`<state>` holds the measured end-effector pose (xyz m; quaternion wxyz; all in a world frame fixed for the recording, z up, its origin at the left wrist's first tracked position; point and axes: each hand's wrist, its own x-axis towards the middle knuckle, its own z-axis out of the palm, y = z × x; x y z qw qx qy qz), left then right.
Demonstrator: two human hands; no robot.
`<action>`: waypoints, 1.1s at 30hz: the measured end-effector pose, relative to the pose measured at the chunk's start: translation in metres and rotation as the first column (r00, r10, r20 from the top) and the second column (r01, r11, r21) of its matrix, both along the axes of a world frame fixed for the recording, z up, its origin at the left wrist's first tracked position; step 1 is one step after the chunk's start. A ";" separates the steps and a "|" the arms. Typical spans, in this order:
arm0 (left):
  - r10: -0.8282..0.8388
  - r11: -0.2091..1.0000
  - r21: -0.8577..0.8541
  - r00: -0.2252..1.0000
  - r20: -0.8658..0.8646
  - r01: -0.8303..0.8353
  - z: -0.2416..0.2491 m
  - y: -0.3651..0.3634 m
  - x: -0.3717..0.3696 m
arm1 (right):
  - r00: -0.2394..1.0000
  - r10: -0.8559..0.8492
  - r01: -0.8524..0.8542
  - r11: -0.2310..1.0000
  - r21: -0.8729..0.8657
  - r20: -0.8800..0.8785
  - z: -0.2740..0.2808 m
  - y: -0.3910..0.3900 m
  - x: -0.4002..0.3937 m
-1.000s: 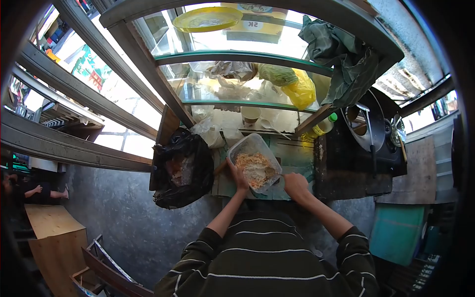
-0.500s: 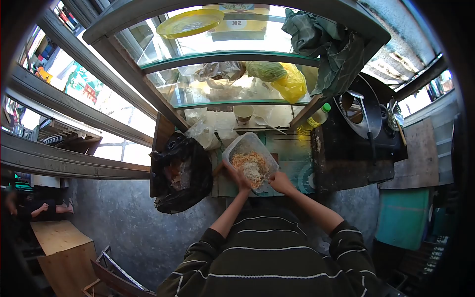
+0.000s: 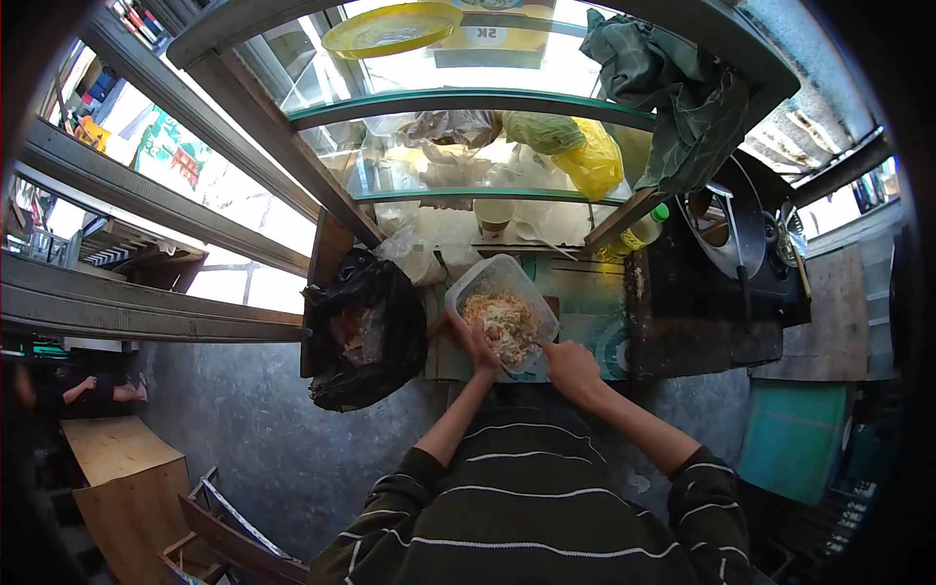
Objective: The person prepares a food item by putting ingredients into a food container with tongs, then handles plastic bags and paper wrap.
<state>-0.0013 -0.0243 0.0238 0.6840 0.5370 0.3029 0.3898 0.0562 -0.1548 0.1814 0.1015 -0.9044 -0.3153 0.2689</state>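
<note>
One person, far L (image 3: pixel 78 392): apart from the work; only an arm and a leg are seen well, the rest is dark.
Black bag (image 3: pixel 390 322): open at top, L of the container, near the L forearm; contents inside can't be told for sure.
L hand (image 3: pixel 475 343): fingers gripping the near-left wall of the container; some fingertips are hidden, so exact finger pos. can't be told.
Container (image 3: pixel 533 277): clear plastic, on or just above the green worktop (image 3: pixel 585 292), between both hands; turned at an angle, contact w/ the top is not sure.
Mix (image 3: pixel 485 310): orange-white shreds, w/ pale powder (image 3: pixel 507 333) lying mostly in the middle & near side; looks not evenly mixed, in my judgement.
Cup & white spoon: cup (image 3: pixel 494 216) beyond the container, spoon (image 3: pixel 528 232) beside it, to the R.
R hand (image 3: pixel 573 370): fingers closed around the handle of a utensil (image 3: pixel 541 343); its working end is hidden in the mix.
Stirring tips: L hand should hold the wall firm; R hand should scrape corners & bottom, then fold up gently. Small, slow strokes are better, bc. fast ones may throw powder over the rim.
Bottle (image 3: pixel 641 234): green cap, R of the cup, near the stove (image 3: pixel 770 283).
</note>
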 end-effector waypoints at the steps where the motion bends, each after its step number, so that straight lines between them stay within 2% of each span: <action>1: 0.004 0.999 -0.046 0.999 0.050 -0.002 -0.003 0.000 0.000 | 0.999 0.018 -0.018 1.000 0.010 0.031 0.000 0.004 -0.003; 2: 0.008 0.996 -0.094 0.995 0.099 0.001 -0.006 -0.001 0.000 | 0.999 0.015 -0.015 1.000 0.005 0.030 -0.002 0.010 -0.006; 5: 0.031 0.988 -0.151 0.998 0.051 -0.023 -0.034 0.003 -0.004 | 0.996 0.063 -0.063 0.998 0.000 0.057 -0.015 0.033 -0.019; 7: 0.002 0.990 -0.140 0.998 0.069 0.008 -0.079 0.008 -0.011 | 0.979 0.189 -0.184 0.981 -0.063 0.073 -0.026 0.044 -0.024; 8: -0.027 0.991 -0.130 0.996 0.088 0.039 -0.092 0.009 -0.013 | 0.979 0.189 -0.184 0.981 -0.063 0.072 -0.030 0.045 -0.024; 9: -0.027 0.991 -0.131 0.996 0.087 0.039 -0.089 0.006 -0.011 | 0.977 0.204 -0.197 0.975 -0.105 0.055 -0.033 0.046 -0.024; 11: 0.213 0.900 -0.403 0.974 0.073 -0.167 -0.072 0.000 -0.005 | 0.975 0.218 -0.210 0.967 -0.144 0.038 -0.033 0.048 -0.019; 12: 0.216 0.899 -0.404 0.974 0.071 -0.169 -0.066 0.000 -0.006 | 0.983 0.180 -0.174 0.969 -0.174 0.019 -0.030 0.045 -0.012; 14: 0.108 0.867 -0.499 0.978 0.180 -0.004 -0.056 0.002 -0.008 | 0.989 0.146 -0.143 0.968 -0.204 0.002 -0.016 0.040 0.006; 15: 0.113 0.867 -0.498 0.977 0.179 -0.009 -0.051 0.003 -0.007 | 0.991 0.136 -0.132 0.969 -0.210 0.006 -0.003 0.037 0.016; 17: 0.118 0.923 -0.376 0.990 0.081 -0.080 -0.043 0.002 -0.007 | 0.992 0.129 -0.126 0.968 -0.217 0.001 0.025 0.042 0.028; 19: 0.096 0.940 -0.338 0.989 0.116 -0.051 -0.046 0.007 -0.008 | 0.997 0.064 -0.070 0.979 -0.191 -0.039 0.046 0.047 0.035; 21: 0.068 0.955 -0.295 0.985 0.160 -0.018 -0.045 0.007 -0.004 | 0.997 0.070 -0.072 0.984 -0.164 -0.019 0.016 0.055 0.023; 23: 0.004 0.992 -0.129 0.996 0.089 0.008 -0.042 0.008 -0.007 | 0.997 0.083 -0.083 0.988 -0.133 -0.005 -0.024 0.054 0.005; 24: 0.003 0.992 -0.126 0.996 0.085 0.008 -0.052 0.009 -0.010 | 0.993 0.116 -0.116 0.976 -0.182 -0.008 -0.041 0.052 -0.008; 26: 0.107 0.921 -0.387 0.983 0.148 -0.042 -0.080 0.009 -0.011 | 0.989 0.150 -0.147 0.961 -0.234 -0.006 -0.049 0.048 -0.009; 29: 0.081 0.894 -0.448 0.979 0.186 0.011 -0.070 0.009 -0.007 | 0.983 0.184 -0.179 0.953 -0.246 -0.002 -0.026 0.042 0.006; 30: 0.081 0.895 -0.447 0.979 0.187 0.011 -0.073 0.012 -0.009 | 0.984 0.180 -0.174 0.956 -0.238 0.003 0.001 0.046 0.016; 31: -0.021 0.921 -0.375 0.975 0.223 0.106 -0.079 0.017 -0.011 | 0.984 0.176 -0.170 0.959 -0.229 0.007 0.016 0.051 0.025; 32: -0.127 0.932 -0.302 0.960 0.248 0.201 -0.083 0.017 -0.015 | 0.985 0.173 -0.168 0.959 -0.230 0.003 0.015 0.056 0.029; 33: -0.128 0.930 -0.305 0.960 0.247 0.203 -0.075 0.014 -0.014 | 0.990 0.142 -0.138 0.972 -0.188 0.007 0.015 0.062 0.032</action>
